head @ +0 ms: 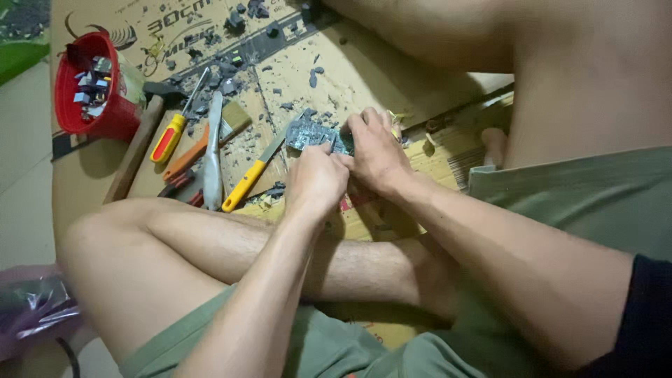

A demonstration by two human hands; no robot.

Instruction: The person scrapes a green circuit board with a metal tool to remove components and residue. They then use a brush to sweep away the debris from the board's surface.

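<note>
Both grips closed tight on grey circuit board (316,134): left hand (316,180), right hand (378,150).

floor workshop | cardboard mat (364,77) | screwdrivers (171,133) | hammer (136,150) | debris

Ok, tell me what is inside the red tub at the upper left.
The red tub holds a loose heap of small grey and silvery pieces, some with coloured spots. Only the top layer shows; the tub's bottom and anything deeper are covered.
</note>
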